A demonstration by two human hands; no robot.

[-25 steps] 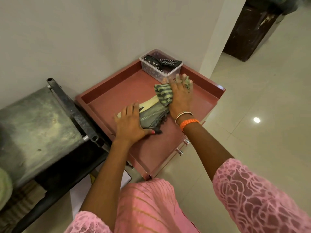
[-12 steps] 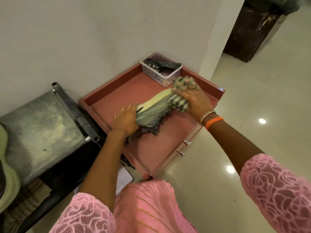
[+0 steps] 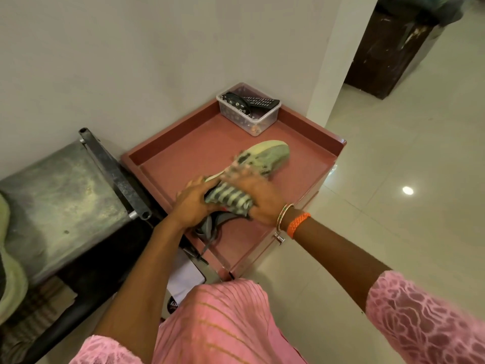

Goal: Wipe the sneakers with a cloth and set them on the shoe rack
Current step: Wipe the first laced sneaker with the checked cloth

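Since a moment ago my right hand (image 3: 258, 199) has drawn the striped cloth (image 3: 231, 200) back from the toe toward the heel end of the sneaker (image 3: 265, 160), so the pale green sole and toe, covered before, now show bare beyond my fingers. Nearest me, my pink dress fills the bottom of the view, and both forearms reach out over it. My left hand (image 3: 193, 203) rests on the near end of the shoe with fingers laid fairly flat and pressing, steadying it; whether the thumb hooks under I cannot tell. My right hand is curled over the bunched cloth, gripping it and pushing it down against the shoe's side, fingertips blurred with motion. A grey lace trails from under my hands toward the near rim. The sneaker lies on its side on the red tray-like top of the small cabinet (image 3: 183, 153), toe pointing away toward the far right corner. I judge the wiping of this shoe is mid-stroke, not finished, and nothing is on the rack yet from this hand. Beyond the toe sits a clear plastic box (image 3: 259, 122) holding a remote, against the wall. At my far left edge a second pale green shoe (image 3: 10, 285) is just visible beside a dusty metal surface (image 3: 60, 195).
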